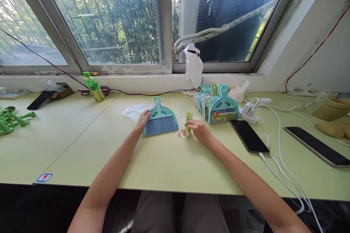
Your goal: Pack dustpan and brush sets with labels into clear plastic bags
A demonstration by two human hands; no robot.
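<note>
In the head view a small teal dustpan with a grey-bristled brush (pixel 161 125) lies on the table, handle pointing to the window. My left hand (pixel 143 119) grips its left edge, thumb on top. To its right, my right hand (pixel 199 129) pinches a folded printed label card (pixel 184 134), with colourful print and a yellow-green strip. Behind the left hand rests a crumpled clear plastic bag (pixel 133 110). Several similar teal dustpan sets (pixel 222 106) stand in a row beyond my right hand, wrapped in clear plastic with printed labels.
On the right lie a black phone (pixel 250 136), a tablet-like device (pixel 317 145), white cables and a power strip (pixel 248 113). A green bottle (pixel 94 87) leans near the sill. Green plastic parts (pixel 13 120) lie far left. The table's front edge (pixel 180 190) is near my lap.
</note>
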